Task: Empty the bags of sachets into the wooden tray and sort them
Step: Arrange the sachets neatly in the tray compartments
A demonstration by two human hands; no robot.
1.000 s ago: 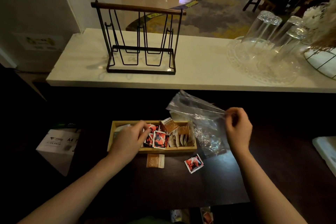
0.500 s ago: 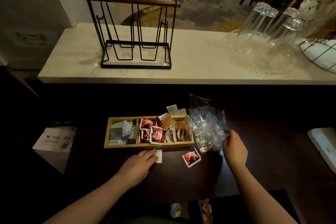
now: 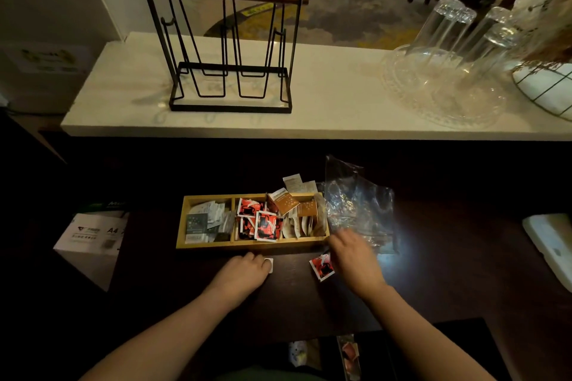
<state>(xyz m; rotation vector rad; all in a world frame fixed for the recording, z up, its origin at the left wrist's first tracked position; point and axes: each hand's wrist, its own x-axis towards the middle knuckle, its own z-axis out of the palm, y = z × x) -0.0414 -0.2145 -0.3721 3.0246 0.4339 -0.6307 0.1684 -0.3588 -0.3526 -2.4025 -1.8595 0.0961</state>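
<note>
Sachets (image 3: pixel 266 226) in wooden tray (image 3: pixel 247 247) beyond both hands; left hand (image 3: pixel 244 272) covering white sachet (image 3: pixel 270 264), grip unclear; right hand (image 3: pixel 353 257) touching red sachet (image 3: pixel 320 267), grip unclear.

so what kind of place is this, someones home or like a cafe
Probably a hotel or cafe service counter, not a home: upturned glasses on a glass tray, a marble ledge facing a lounge, and a wooden tray of drink sachets.
</note>
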